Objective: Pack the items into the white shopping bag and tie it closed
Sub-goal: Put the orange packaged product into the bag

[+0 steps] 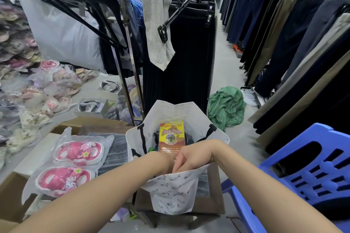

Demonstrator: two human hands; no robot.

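The white shopping bag (pixel 174 195) stands open on the small brown worktop (pixel 217 204). Its printed near wall folds toward you over the worktop's near edge. An orange packet (pixel 171 136) stands upright inside, against the bag's far wall, with dark items around it.

Both your hands meet at the bag's mouth, just inside the near rim. Your left grip (pixel 161 161) reaches down into the bag and its fingers are hidden, so you cannot tell whether they are apart or together. Your right grip (pixel 191 159) touches it, with fingers bent downward and their tips behind the near wall; what they hold cannot be told either.

Off the worktop's left edge, two pairs of pink children's shoes (pixel 79 151) lie in clear plastic on cardboard boxes. A blue plastic chair (pixel 306 176) stands beside the right edge, and a green cloth (pixel 225 106) lies crumpled on the floor beyond.
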